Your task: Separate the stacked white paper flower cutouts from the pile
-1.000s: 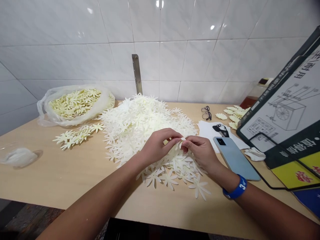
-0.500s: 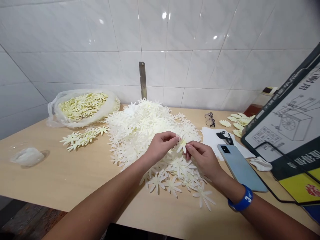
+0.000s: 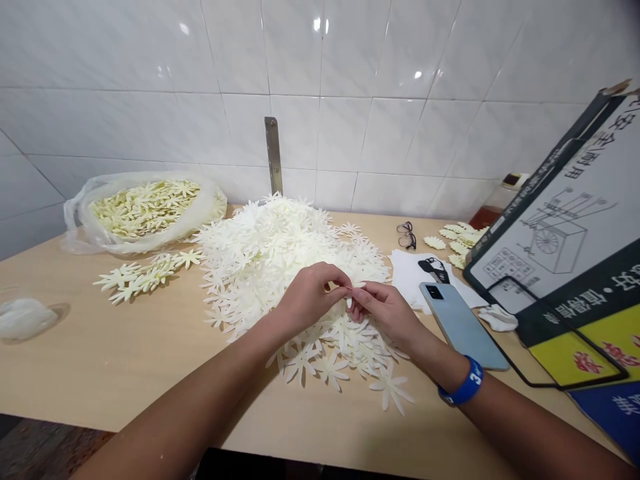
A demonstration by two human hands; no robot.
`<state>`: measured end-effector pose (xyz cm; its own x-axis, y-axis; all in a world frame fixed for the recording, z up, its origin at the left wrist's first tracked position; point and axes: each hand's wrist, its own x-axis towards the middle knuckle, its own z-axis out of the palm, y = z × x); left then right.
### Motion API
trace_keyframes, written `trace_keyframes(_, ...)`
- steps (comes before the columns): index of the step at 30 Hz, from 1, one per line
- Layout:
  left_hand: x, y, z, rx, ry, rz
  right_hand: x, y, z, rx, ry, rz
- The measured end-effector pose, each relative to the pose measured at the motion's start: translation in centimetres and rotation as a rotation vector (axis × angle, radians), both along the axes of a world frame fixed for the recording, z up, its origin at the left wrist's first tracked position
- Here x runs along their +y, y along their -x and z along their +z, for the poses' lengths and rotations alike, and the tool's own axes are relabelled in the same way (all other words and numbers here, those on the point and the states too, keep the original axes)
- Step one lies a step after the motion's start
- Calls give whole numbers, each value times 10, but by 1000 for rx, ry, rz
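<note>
White flower (image 3: 349, 303) pinched over the heap (image 3: 285, 247)

In the head view, I see the person's left hand (image 3: 313, 293) and right hand (image 3: 389, 309) meeting over the near right side of the heap. The white flower sits between their fingertips, partly hidden by them. The right thumb and forefinger are pressed together on it; the left thumb and forefinger close at its left edge, though I can't tell how much of it they have. A blue wristband (image 3: 463, 383) circles the right wrist.

Left of the heap, on the table (image 3: 165, 373), an open plastic bag (image 3: 75, 220) holds pale yellow flowers (image 3: 145, 207), and a loose cluster (image 3: 147, 275) of similar ones lies just beside the heap. Behind the heap, a metal bracket (image 3: 273, 157) stands against the tiled wall (image 3: 345, 130). Right of the heap are glasses (image 3: 407, 239), white paper (image 3: 404, 270) with a dark object on it, a light blue phone (image 3: 463, 323) and, farther right, a large printed box (image 3: 535, 243)
</note>
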<state>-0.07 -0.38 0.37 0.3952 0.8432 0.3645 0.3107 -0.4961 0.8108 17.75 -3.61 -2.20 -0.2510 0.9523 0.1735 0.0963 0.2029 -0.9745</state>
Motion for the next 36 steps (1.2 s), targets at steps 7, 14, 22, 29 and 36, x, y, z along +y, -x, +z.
trace_keyframes(7,14,13,8,-212,167,-22,5,-5,3,26,22,-47)
trace_keyframes(14,13,10,6,-428,232,144,3,-7,6,124,-75,-197)
trace_keyframes(22,6,9,5,-71,-98,275,1,-5,6,5,-129,-238)
trace_keyframes(29,1,5,3,46,-531,58,-6,2,8,-50,-140,-207)
trace_keyframes(36,-2,0,3,-250,-39,70,-5,0,3,-93,-184,-204)
